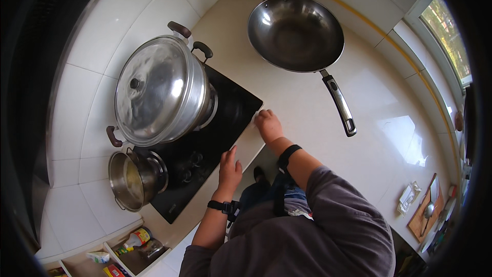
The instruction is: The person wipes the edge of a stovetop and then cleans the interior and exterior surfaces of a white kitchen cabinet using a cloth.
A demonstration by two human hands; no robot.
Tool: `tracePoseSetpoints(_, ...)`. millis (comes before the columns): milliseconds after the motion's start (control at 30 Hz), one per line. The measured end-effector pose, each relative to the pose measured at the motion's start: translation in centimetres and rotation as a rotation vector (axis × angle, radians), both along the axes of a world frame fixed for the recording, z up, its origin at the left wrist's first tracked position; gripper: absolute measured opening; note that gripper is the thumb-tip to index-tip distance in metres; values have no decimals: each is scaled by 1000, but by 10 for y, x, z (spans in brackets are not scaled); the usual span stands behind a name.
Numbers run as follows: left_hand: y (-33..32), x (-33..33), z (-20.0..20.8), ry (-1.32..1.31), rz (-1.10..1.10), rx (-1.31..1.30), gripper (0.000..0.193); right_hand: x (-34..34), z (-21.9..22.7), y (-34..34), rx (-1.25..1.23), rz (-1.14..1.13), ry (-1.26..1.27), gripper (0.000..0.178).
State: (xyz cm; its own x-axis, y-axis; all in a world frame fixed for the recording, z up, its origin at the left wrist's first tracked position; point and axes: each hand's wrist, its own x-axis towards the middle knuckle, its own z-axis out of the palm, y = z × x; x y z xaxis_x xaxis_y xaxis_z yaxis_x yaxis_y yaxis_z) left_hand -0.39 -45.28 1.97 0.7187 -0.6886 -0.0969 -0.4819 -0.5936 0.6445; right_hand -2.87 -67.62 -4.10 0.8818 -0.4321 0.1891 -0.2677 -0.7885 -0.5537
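Observation:
My right hand [268, 125] is closed, pressing a small white wipe [255, 116] against the right edge of the black glass gas stove [238, 100]. Most of the wipe is hidden under the fingers. My left hand [230, 170] holds nothing; its fingers are apart beside the stove's front edge, close to the knobs [192, 164]. On the far burner stands a large lidded steel steamer pot [154, 90] with brown handles. A smaller uncovered steel pot [126, 180] with some pale yellowish contents sits at the stove's left end.
A dark wok [296, 33] lies on the white counter [369, 123], its long handle [339, 102] pointing towards me. At the lower right are a wooden cutting board [421, 218], a ladle [428, 211] and a crumpled package [408, 197]. An open drawer [110, 249] holds bottles and packets at the lower left.

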Motion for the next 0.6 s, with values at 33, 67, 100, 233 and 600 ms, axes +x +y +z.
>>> tracePoseSetpoints(33,-1,-1,0,-1,-2,-6,57,-3,-1,13,-6,49,-12,12)
tracePoseSetpoints(67,-1,-1,-1,4,-6,-1,57,-4,-3,20,-12,99,-23,12)
tracePoseSetpoints(100,1,-1,-1,9,-6,8,58,-2,-5,18,-6,79,-32,11)
tracePoseSetpoints(233,7,-1,6,-3,-1,14,58,3,-11,-40,-20,-164,-33,7)
tracePoseSetpoints(600,6,-2,18,40,3,-23,57,17,-8,-52,3,-255,117,10)
